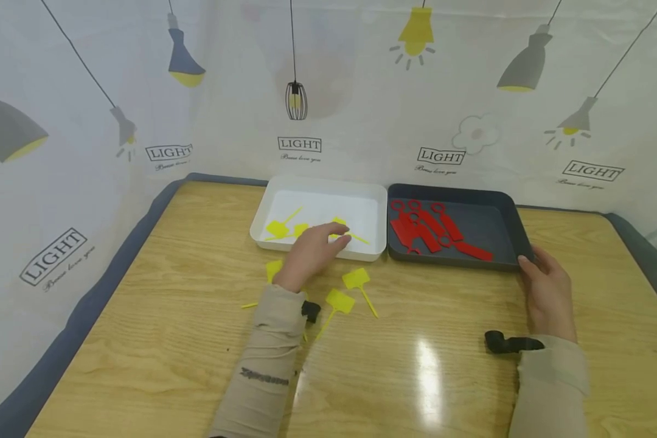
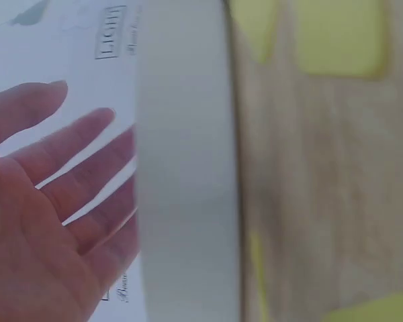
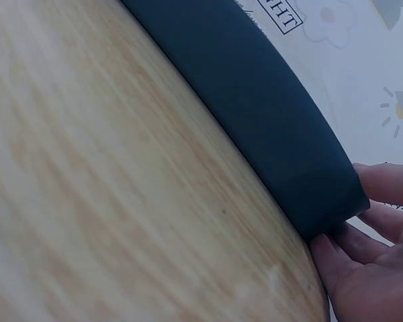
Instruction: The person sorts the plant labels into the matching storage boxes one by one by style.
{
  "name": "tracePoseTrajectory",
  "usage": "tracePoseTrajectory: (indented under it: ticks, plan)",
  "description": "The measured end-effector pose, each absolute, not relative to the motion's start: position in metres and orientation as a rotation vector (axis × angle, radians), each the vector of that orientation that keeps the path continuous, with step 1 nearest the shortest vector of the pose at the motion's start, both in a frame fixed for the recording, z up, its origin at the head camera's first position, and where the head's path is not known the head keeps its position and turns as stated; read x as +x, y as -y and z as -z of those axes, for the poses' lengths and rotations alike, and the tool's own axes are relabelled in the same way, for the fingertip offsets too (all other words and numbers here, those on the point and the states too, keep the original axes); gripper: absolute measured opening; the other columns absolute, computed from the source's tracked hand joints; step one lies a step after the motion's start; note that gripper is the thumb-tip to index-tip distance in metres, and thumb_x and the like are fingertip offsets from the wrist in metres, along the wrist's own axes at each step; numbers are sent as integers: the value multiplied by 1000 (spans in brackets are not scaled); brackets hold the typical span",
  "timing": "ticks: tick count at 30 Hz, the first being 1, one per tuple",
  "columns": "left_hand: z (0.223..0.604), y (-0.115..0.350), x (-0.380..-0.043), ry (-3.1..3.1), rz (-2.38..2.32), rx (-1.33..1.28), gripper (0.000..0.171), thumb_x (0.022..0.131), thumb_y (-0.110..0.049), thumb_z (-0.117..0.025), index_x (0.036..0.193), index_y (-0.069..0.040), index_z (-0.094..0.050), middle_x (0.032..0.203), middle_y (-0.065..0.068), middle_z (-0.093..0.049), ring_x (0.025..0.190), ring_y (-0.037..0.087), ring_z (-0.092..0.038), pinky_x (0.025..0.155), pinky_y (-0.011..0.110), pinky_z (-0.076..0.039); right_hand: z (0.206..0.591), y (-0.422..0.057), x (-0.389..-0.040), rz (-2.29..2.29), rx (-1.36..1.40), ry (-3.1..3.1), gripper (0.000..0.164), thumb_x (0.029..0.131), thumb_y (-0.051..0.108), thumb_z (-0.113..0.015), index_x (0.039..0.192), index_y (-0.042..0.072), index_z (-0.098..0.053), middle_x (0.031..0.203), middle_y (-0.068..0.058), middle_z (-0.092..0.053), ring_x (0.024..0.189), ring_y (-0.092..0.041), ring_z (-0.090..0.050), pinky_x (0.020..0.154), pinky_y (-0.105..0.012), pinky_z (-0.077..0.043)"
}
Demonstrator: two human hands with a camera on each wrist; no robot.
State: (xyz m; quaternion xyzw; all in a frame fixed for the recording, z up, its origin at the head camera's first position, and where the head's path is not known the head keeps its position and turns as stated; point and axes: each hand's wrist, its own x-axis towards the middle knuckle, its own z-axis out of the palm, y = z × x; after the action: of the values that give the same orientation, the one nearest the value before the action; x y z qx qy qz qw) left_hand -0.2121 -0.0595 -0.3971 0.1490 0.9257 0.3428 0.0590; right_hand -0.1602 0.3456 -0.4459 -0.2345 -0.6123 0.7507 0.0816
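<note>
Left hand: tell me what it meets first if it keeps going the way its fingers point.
Probably the yellow tags in the white tray: the left hand already reaches over its near rim; depth is unclear.

The white tray (image 1: 268, 214) sits left of the dark tray (image 1: 511, 213), tags (image 1: 356, 280) before it.

We're over the wooden table (image 1: 170, 340): a white tray (image 1: 263, 242) and a dark tray (image 1: 517, 234) sit touching side by side, with loose yellow tags (image 1: 356, 280) just in front of the white one.
</note>
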Motion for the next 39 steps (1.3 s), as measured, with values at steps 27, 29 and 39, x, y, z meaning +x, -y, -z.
tracePoseTrajectory:
  ticks: [27,29,39]
  plan:
    - [370,97,-185,-2789,-1075,467,38,91,-39,-48,119,-16,-56,111,-3,-58,98,16,-54,79,34,-47,441,-344,-161,-2238,-697,1868,65,82,20,-63,139,18,-32,144,-3,-22,124,-10,-30,100,-17,-29]
    - [371,101,-184,-2775,-1047,441,38,90,-38,-49,119,-15,-56,111,-3,-58,99,16,-53,81,34,-46,441,-343,-160,-2239,-694,1862,65,82,19,-63,139,17,-32,144,-4,-22,124,-10,-30,99,-16,-29]
    - [377,122,-173,-2692,-844,447,39,87,-28,-57,120,-7,-54,114,9,-57,101,23,-52,84,37,-44,444,-344,-160,-2223,-717,1872,65,81,21,-65,138,19,-33,144,-4,-24,123,-9,-31,98,-15,-30]
